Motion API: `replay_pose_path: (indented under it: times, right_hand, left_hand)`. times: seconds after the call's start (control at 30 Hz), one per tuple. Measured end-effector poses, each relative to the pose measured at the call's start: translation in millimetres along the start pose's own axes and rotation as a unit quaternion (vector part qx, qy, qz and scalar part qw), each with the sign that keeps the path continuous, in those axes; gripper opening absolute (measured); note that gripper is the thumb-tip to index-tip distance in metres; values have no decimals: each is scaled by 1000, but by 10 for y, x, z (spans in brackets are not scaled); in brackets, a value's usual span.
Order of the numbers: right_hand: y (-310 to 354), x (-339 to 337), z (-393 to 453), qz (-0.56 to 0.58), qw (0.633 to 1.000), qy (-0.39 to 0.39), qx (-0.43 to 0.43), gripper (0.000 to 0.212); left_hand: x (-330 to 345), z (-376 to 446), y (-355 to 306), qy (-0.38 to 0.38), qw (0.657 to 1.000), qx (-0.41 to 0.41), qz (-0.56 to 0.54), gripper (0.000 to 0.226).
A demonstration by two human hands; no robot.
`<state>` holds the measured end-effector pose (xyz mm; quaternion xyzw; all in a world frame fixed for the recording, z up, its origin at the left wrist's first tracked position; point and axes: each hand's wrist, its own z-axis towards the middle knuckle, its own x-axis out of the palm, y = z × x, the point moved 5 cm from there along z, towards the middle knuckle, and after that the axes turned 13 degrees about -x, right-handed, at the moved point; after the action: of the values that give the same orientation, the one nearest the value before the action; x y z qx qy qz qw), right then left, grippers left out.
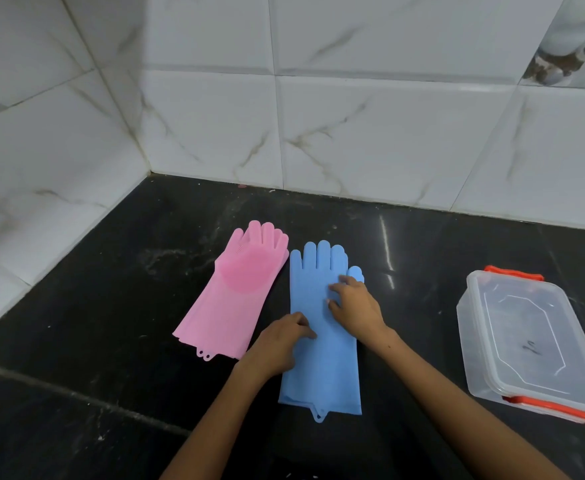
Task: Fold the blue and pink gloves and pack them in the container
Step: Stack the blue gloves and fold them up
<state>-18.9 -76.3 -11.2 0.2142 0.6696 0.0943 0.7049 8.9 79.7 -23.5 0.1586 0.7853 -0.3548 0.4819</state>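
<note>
Two bare forearms enter from the lower edge of the view, each ending in an uncovered hand: left hand [277,344], right hand [355,308]. No sleeve, cuff or fabric covers either forearm up to the frame edge. Wrists carry no watch, band or bracelet. Fingers [336,289] carry no rings. Fingernails are short and unpainted where visible. No markings show on either limb.

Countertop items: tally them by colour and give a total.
Pink gloves, stacked: at least 2, exact count unclear
Blue gloves, stacked: at least 2, exact count unclear
Clear container with orange clips, lid on: 1
Total: at least 5
</note>
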Motion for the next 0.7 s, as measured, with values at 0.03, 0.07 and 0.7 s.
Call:
replay_pose_path:
  times: [0.03, 0.07, 0.7]
  right_hand:
    - [-34, 5, -36, 10, 1000, -22, 19, 38]
    - [-80, -11, -83, 27, 997, -55, 44, 36]
    - [-546, 3, -345, 299, 912, -164, 227, 13]
  left_hand:
    - [-13, 13, 46, 2, 1000, -12, -27, 55]
    - [-41, 32, 85, -9, 998, -28, -64, 50]
    - [-227, 443, 266, -177, 919, -178, -305, 21]
